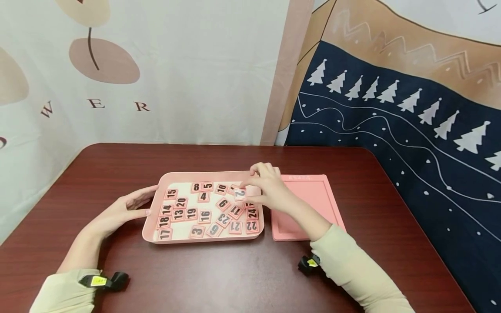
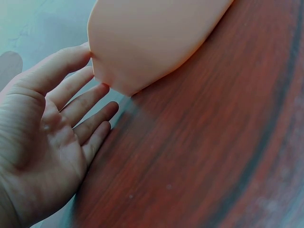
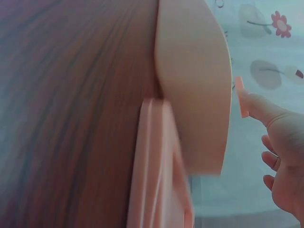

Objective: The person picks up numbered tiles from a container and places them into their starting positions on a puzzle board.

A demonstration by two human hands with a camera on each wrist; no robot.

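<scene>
A shallow pink tray (image 1: 203, 177) holds several loose number tiles, some upside down or turned sideways. My right hand (image 1: 270, 187) is over its right part and pinches a number tile (image 1: 240, 194) marked 2. In the right wrist view that tile (image 3: 242, 97) appears edge-on at the thumb, higher than the tray wall (image 3: 194, 85). My left hand (image 1: 117, 213) is at the tray's left end. Its extended fingers and thumb touch the outer wall there, as the left wrist view shows with the hand (image 2: 42, 123) beside the tray (image 2: 152, 38).
Right of the tray lies a pink framed board (image 1: 313, 195), with my right forearm crossing above it. Both rest on a dark red wooden table (image 1: 211, 274). Behind stand a pale printed curtain (image 1: 203, 78) and a navy cloth with white trees (image 1: 352, 117).
</scene>
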